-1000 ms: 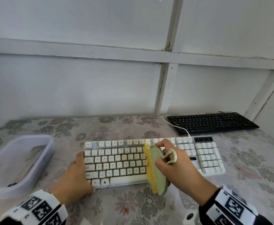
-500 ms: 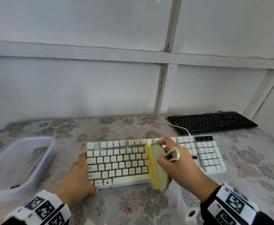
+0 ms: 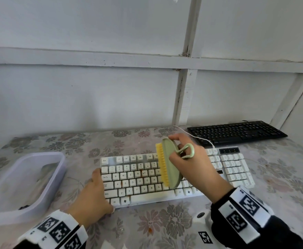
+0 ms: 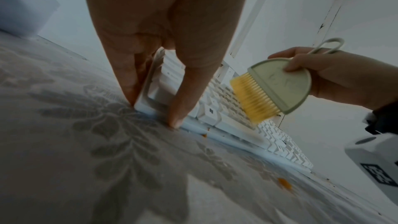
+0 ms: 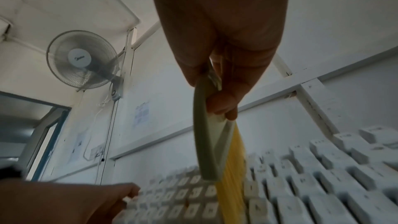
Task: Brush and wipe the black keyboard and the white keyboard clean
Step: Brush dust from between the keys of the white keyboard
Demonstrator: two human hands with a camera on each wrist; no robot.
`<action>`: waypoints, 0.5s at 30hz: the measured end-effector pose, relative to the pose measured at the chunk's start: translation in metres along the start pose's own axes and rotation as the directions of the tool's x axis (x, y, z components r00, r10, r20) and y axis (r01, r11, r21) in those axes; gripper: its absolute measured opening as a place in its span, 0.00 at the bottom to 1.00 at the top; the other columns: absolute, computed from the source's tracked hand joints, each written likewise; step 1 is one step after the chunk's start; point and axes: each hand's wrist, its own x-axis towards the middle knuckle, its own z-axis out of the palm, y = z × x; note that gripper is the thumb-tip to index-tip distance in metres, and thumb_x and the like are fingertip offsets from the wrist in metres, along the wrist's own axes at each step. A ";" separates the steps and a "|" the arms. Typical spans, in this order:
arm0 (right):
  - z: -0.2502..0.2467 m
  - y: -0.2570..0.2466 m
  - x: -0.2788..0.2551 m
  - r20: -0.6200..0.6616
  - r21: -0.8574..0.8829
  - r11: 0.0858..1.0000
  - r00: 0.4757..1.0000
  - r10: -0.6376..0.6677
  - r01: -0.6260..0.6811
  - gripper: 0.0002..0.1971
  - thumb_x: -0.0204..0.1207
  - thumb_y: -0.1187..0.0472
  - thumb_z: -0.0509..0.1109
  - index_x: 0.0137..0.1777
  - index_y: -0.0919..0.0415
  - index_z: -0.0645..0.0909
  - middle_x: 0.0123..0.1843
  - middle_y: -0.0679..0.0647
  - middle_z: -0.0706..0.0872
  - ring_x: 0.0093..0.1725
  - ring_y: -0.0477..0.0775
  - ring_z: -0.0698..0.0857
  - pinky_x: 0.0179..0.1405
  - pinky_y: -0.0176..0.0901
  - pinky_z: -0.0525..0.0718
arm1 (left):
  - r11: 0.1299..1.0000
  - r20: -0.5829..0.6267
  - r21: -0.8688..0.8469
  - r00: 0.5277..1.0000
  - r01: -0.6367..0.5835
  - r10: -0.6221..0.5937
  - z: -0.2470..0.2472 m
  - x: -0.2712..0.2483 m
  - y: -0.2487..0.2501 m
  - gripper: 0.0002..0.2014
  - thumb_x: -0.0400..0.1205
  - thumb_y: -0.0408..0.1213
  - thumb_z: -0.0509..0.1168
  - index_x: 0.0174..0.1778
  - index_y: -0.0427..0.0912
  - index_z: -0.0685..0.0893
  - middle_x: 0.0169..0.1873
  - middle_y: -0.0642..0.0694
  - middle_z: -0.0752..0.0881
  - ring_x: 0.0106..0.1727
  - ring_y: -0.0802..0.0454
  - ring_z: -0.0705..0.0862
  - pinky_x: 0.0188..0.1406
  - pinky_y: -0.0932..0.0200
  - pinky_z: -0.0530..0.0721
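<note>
My right hand and the brush cover the middle keys of the white keyboard, and my left hand hides its near left corner. The plastic tub runs off the head view's left edge. In the right wrist view the nearest keys are blurred, their legends unreadable. The black keyboard is too far away to read its keys.

I see the white keyboard lying on the flower-patterned worktop. Left of it sits the translucent plastic tub. Behind its right end lies the black keyboard. My left hand rests at its left end; the green, yellow-bristled brush stands over its middle.
</note>
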 end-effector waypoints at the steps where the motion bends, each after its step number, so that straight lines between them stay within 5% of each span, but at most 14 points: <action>1: 0.003 0.003 -0.002 0.010 -0.003 1.000 1.000 0.002 -0.002 0.15 0.75 0.66 0.63 0.57 0.49 0.76 0.34 0.56 0.85 0.23 0.43 0.75 0.18 0.33 0.71 | 1.000 0.000 0.004 1.000 -0.001 0.001 0.000 0.000 0.000 0.49 0.63 0.34 0.78 0.73 0.45 0.52 0.60 0.49 0.76 0.56 0.53 0.78 0.43 0.67 0.78; 6: 0.011 0.017 -0.029 0.085 0.019 0.998 0.995 0.059 -0.061 0.15 0.75 0.67 0.63 0.57 0.50 0.77 0.22 0.48 0.74 0.18 0.43 0.67 0.17 0.31 0.63 | 1.000 -0.007 0.006 1.000 -0.012 0.012 0.002 0.000 0.000 0.47 0.62 0.34 0.77 0.72 0.45 0.53 0.58 0.50 0.76 0.55 0.53 0.78 0.37 0.68 0.75; 10: 0.001 0.017 -0.037 0.149 -0.004 0.993 0.982 0.118 -0.119 0.13 0.73 0.65 0.64 0.52 0.47 0.78 0.23 0.48 0.74 0.20 0.43 0.65 0.19 0.34 0.64 | 0.999 -0.011 0.008 0.999 -0.034 0.034 0.001 0.000 0.000 0.47 0.62 0.34 0.77 0.71 0.45 0.53 0.57 0.51 0.76 0.54 0.55 0.78 0.32 0.70 0.75; 15: -0.007 -0.004 -0.017 0.011 0.031 0.999 0.999 0.039 -0.040 0.15 0.73 0.67 0.64 0.53 0.47 0.78 0.29 0.54 0.82 0.19 0.42 0.70 0.17 0.35 0.67 | 0.999 -0.012 -0.016 1.000 -0.029 0.029 0.002 0.001 -0.004 0.48 0.60 0.34 0.78 0.70 0.46 0.54 0.57 0.49 0.76 0.55 0.52 0.79 0.47 0.60 0.83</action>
